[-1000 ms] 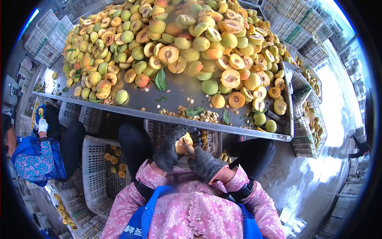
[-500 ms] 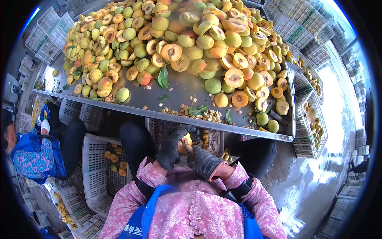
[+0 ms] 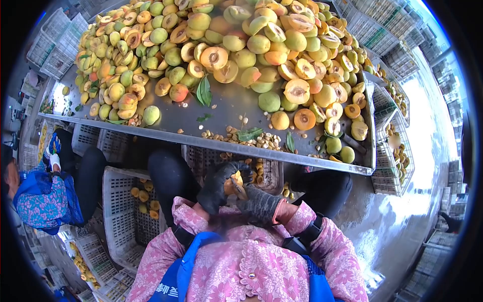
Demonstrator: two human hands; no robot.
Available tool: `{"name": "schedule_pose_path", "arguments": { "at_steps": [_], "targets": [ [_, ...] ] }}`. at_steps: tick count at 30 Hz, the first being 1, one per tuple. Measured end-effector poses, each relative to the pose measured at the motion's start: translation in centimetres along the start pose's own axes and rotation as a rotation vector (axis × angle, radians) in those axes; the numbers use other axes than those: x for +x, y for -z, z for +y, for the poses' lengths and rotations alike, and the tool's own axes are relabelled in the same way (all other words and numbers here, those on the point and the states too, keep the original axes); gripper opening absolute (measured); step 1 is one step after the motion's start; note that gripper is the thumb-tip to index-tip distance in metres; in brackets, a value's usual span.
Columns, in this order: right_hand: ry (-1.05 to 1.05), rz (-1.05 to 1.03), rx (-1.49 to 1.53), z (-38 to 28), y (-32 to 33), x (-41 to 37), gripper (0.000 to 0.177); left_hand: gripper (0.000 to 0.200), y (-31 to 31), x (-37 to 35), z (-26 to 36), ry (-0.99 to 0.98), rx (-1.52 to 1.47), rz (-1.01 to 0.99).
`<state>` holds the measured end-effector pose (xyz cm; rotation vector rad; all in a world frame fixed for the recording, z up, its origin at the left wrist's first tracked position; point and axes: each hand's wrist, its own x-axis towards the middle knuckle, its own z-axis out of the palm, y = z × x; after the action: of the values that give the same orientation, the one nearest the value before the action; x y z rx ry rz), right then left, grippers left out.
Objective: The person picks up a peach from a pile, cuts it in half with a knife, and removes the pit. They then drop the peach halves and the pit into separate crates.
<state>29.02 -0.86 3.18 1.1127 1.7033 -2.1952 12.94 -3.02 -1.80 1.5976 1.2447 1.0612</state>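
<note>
In a dark glove, my left hand (image 3: 216,186) is closed around a yellow peach (image 3: 231,184) in front of my lap. My right hand (image 3: 257,202), in a grey knitted glove, presses in against the fruit with its fingers curled. A small dark, narrow shape shows between that hand and the peach; I cannot make out what it is. Beneath both hands stands a plastic crate (image 3: 274,177) with several peach halves (image 3: 258,171) in it, partly hidden by the gloves.
A metal table (image 3: 191,132) bears a large heap of peaches (image 3: 236,45), many halved, with loose pits (image 3: 251,141) near its front edge. A crate (image 3: 118,216) with peach halves stands at my left. Another person (image 3: 43,199) works farther left. Filled crates (image 3: 392,168) stand right of the table.
The view has shifted slightly. Both hands stay together at the peach, which has turned a little in my left hand.
</note>
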Motion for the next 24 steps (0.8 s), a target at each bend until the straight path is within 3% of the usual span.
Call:
{"name": "schedule_pose_path", "arguments": {
  "at_steps": [3,6,8,10,13,16,18,20,24],
  "targets": [
    [0.19,0.017,-0.276,1.8,0.1,0.7,0.029,0.03,-0.3,-0.2,-1.0,0.03,-0.057,0.004],
    [0.523,0.238,-0.213,5.9,-0.3,2.3,0.026,0.029,-0.2,0.0,-0.5,0.056,-0.085,-0.039],
    [0.275,0.274,-0.534,8.4,-1.0,4.0,0.015,0.028,-0.3,0.1,-0.1,0.085,-0.151,-0.04],
    [0.18,0.317,-0.651,10.1,-1.6,5.2,0.015,0.028,-0.5,0.2,-0.1,0.133,-0.278,-0.01],
    [0.263,0.313,-0.492,10.2,-1.8,5.7,0.026,0.033,-0.2,0.3,-0.4,0.021,-0.038,-0.019],
    [0.263,0.168,-0.199,6.0,-0.9,3.9,0.025,0.042,-0.5,-0.3,-2.3,0.046,0.023,0.028],
    [0.189,0.114,0.089,4.9,-0.9,3.3,0.025,0.044,-1.0,-0.8,-4.2,0.06,-0.1,0.052],
    [0.153,0.013,0.087,5.4,-0.1,3.9,0.025,0.045,-1.3,-0.9,-4.6,0.099,-0.235,0.09],
    [0.253,0.075,0.28,5.4,-0.8,3.4,0.023,0.04,-2.4,-1.9,-6.4,0.234,-0.5,0.177]
  ]
}}
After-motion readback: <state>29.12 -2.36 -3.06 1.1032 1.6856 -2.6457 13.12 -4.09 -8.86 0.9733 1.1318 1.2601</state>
